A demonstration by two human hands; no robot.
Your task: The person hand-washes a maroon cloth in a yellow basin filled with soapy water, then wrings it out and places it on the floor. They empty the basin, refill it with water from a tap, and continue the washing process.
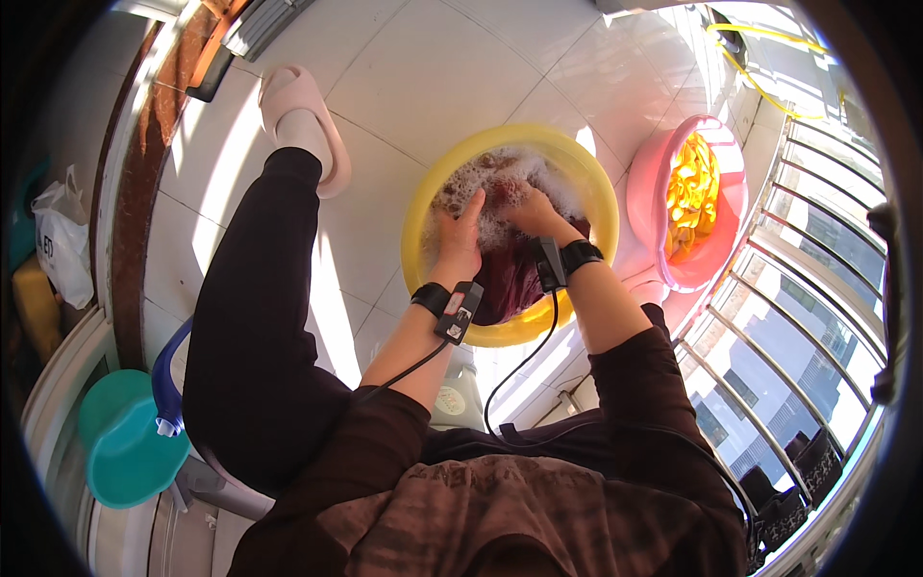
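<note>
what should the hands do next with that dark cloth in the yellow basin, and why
Probably keep rubbing: both the left hand and right hand grip the dark red cloth amid suds in the yellow basin, and much of the cloth lies unworked nearer the person.

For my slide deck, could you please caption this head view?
Both hands, left hand and right hand, scrub a dark red cloth in a sudsy yellow basin.

Suds hide the fingertips of the left hand [465, 231] and right hand [532, 212] in the yellow basin [419, 216], so their grip on the dark red cloth [510, 274] cannot be told. A forearm covers the basin's near rim.
</note>
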